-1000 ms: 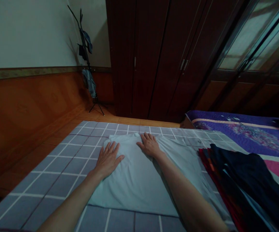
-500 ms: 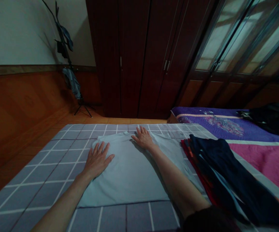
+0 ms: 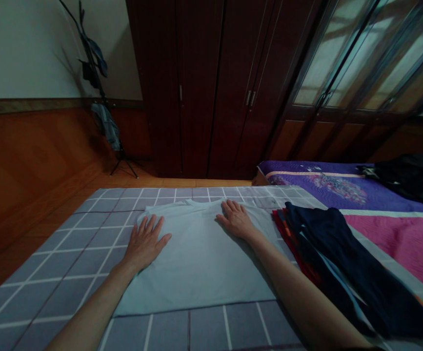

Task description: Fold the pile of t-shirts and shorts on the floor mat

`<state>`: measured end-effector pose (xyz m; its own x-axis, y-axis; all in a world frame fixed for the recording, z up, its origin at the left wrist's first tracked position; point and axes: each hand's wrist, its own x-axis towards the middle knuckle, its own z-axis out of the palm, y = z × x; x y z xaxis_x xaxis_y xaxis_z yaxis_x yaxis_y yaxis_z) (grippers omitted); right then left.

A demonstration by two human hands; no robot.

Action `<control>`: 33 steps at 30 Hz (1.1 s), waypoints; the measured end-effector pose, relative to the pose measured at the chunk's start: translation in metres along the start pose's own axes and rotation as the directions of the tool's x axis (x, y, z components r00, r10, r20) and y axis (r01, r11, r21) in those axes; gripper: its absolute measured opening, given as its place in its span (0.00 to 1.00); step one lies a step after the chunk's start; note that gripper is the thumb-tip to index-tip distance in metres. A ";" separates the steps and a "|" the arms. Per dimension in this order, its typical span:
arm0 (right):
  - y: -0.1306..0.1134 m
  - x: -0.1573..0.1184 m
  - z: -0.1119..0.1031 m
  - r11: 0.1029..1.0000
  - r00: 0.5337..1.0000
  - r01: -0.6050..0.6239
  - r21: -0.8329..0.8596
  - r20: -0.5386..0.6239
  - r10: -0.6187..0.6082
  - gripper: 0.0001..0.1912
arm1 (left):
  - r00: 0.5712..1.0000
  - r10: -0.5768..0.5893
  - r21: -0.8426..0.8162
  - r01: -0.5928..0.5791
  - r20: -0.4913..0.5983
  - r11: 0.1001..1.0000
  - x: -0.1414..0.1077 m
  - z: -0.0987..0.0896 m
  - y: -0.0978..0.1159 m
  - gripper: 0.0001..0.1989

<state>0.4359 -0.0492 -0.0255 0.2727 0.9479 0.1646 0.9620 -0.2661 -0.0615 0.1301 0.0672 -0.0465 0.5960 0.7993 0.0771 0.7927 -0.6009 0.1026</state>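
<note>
A pale, light-blue T-shirt (image 3: 200,263) lies spread out on a grey checked bedsheet (image 3: 79,265), its collar at the far side and its hem toward me. My left hand (image 3: 146,243) rests on the shirt's left side, fingers spread. Over the upper right part, near the collar, my right hand (image 3: 236,218) lies flat with its fingers stretched out. Neither hand grips the cloth. The right forearm covers some of the shirt's right side.
Close on the right lies a stack of folded dark-blue and red clothes (image 3: 343,258). Beyond it is a purple and pink bed cover (image 3: 387,234) with a black garment (image 3: 412,178). A dark wardrobe (image 3: 200,122) stands behind, and a coat stand (image 3: 99,87) at the left.
My right hand has moved to the right across the shirt, from left of the collar's right end to beyond it. The left hand stays almost in place.
</note>
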 end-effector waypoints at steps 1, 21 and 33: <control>-0.001 0.000 0.000 1.000 1.000 0.009 0.004 0.004 -0.009 0.31 | 1.000 0.001 0.001 -0.001 0.000 1.000 0.000 0.000 0.000 0.34; 0.056 -0.160 -0.060 0.938 0.955 -0.275 0.212 -0.054 0.292 0.26 | 0.881 -0.343 -0.673 0.037 -0.328 0.739 0.021 -0.002 -0.032 0.26; 0.074 -0.174 -0.054 0.910 0.894 -0.415 0.008 0.186 0.407 0.12 | 0.745 -0.627 -0.913 0.060 -0.228 0.403 0.023 0.010 -0.056 0.19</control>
<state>0.4601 -0.2429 -0.0055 0.6324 0.7722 -0.0614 0.7617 -0.6343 -0.1318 0.1010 0.1192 -0.0607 -0.0823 0.9723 0.2189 0.2384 -0.1940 0.9516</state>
